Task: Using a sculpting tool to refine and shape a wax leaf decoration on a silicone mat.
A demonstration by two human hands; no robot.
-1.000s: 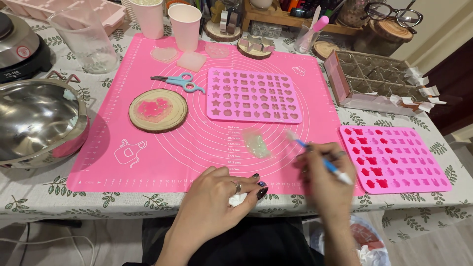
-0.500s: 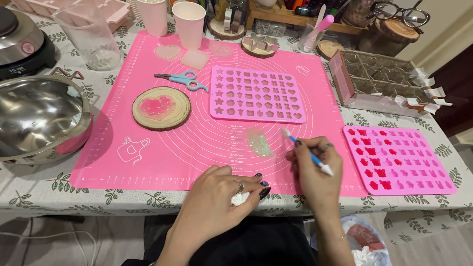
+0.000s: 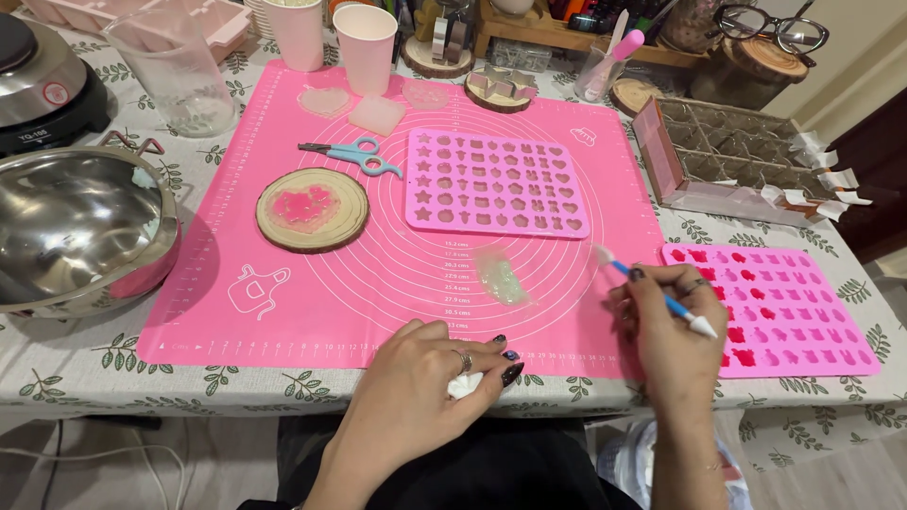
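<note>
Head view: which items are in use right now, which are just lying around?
In use: blue-handled tool in right hand; white wad under left hand; clear piece; pink mat.
Idle: scissors, steel bowl, paper cups.

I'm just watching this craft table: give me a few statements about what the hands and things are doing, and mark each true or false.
1. The right hand holds a blue-handled tool. True.
2. The left hand holds the scissors. False: the scissors lie apart on the pink mat; the left hand's grip is closed on a small white wad.
3. The mould on the mat sits beside a wooden disc. True.
4. The metal bowl stands on the mat. False: it stands left of it, on the tablecloth.
</note>
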